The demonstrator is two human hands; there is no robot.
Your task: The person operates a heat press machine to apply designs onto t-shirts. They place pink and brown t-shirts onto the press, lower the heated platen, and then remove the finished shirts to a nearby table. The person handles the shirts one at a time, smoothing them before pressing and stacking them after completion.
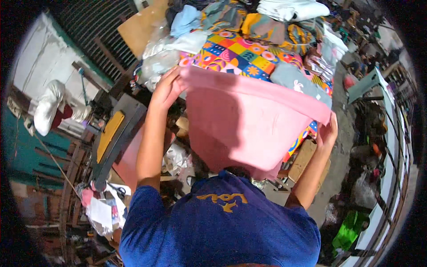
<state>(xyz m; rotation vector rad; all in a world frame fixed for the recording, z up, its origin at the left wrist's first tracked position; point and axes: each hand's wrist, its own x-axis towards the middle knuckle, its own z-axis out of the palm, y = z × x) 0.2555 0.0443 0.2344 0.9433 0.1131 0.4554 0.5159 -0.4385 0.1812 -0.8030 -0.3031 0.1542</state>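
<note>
A pink fabric piece is spread in front of my chest, its upper edge a thick folded band. My left hand grips the band's upper left corner. At the far right end, my right hand holds the other corner. The cloth hangs down between both hands, with a shadow across its left part. Just beyond it lies a table cover with colourful patterned squares. A grey fabric piece with a small white rabbit print rests on that cover, close behind the pink band.
Folded patterned cloths, a white cloth pile and a light blue cloth lie along the table's far side. Clear plastic bags sit at its left. A dark machine table with a yellow piece stands left; a wooden bench is lower right.
</note>
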